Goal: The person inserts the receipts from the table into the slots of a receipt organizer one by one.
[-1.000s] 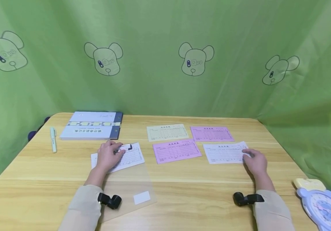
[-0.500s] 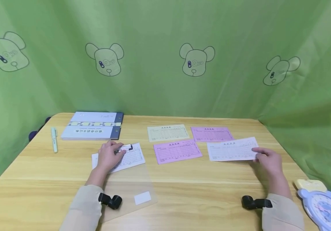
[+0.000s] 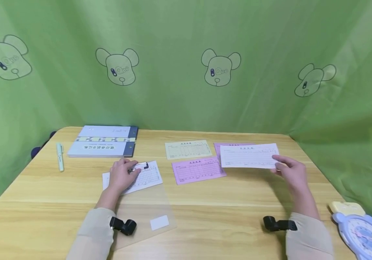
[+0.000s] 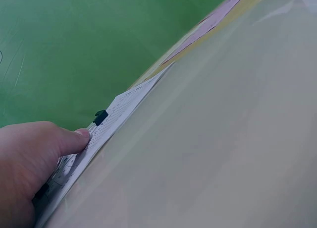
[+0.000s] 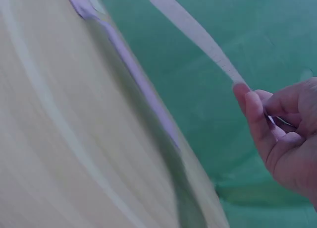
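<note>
My left hand (image 3: 121,176) lies over the top of a see-through clipboard (image 3: 140,207), index finger and thumb at its metal clip (image 3: 144,165). White printed slips (image 3: 148,177) lie under that hand and the clip. In the left wrist view the thumb (image 4: 74,140) presses at the clip beside its black end (image 4: 100,117). My right hand (image 3: 291,172) pinches the right edge of a white printed slip (image 3: 249,156), raised off the table; in the right wrist view this slip (image 5: 198,34) bends away from the fingertips (image 5: 239,91).
A pink slip (image 3: 198,170) and a pale green slip (image 3: 188,149) lie mid-table; another pink slip (image 3: 218,146) is partly hidden behind the raised one. At the back left are account books (image 3: 103,141) and a light green pen (image 3: 60,157). A toy clock (image 3: 364,233) sits front right.
The right hand has lifted the white slip from the table, first drawing it right, then bringing it up and left over the back pink slip. The left hand stays put.
</note>
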{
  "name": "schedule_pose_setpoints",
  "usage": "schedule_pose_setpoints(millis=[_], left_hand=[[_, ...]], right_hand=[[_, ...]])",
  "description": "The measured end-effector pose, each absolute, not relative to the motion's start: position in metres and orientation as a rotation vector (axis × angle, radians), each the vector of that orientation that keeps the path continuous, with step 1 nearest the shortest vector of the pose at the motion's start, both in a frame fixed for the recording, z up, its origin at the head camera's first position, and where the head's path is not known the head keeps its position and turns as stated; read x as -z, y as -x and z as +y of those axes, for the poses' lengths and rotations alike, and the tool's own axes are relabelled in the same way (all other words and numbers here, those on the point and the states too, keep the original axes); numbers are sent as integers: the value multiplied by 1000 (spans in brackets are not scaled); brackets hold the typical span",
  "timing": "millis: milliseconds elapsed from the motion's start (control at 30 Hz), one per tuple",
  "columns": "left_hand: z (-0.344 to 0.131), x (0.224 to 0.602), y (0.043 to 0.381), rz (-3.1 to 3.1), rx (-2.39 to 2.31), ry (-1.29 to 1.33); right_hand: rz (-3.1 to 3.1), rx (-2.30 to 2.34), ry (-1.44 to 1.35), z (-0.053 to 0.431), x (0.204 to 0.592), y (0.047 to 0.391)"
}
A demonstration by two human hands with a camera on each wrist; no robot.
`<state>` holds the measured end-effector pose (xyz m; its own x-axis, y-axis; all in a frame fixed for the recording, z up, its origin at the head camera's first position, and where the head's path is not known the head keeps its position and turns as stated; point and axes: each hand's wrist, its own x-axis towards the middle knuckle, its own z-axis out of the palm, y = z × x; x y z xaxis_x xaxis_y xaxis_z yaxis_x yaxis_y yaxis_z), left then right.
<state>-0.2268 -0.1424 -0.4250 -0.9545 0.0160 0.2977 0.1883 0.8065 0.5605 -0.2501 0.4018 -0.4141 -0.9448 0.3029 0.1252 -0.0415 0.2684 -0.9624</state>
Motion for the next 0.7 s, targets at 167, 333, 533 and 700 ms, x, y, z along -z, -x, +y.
schedule_pose_setpoints(millis=[167, 333, 533, 700], left_hand=[[-143, 424, 226, -2704, 892, 167], [-142, 423, 227, -2704, 891, 169], [-142, 423, 227, -2707, 886, 162], [-142, 424, 227, -2719, 891, 154]], right_hand=[[-2191, -1851, 117, 346, 405, 252], [-2274, -1898, 31, 282, 378, 241], [-2418, -1989, -1, 228, 366, 235], [-2475, -2053, -29, 200, 370, 237]])
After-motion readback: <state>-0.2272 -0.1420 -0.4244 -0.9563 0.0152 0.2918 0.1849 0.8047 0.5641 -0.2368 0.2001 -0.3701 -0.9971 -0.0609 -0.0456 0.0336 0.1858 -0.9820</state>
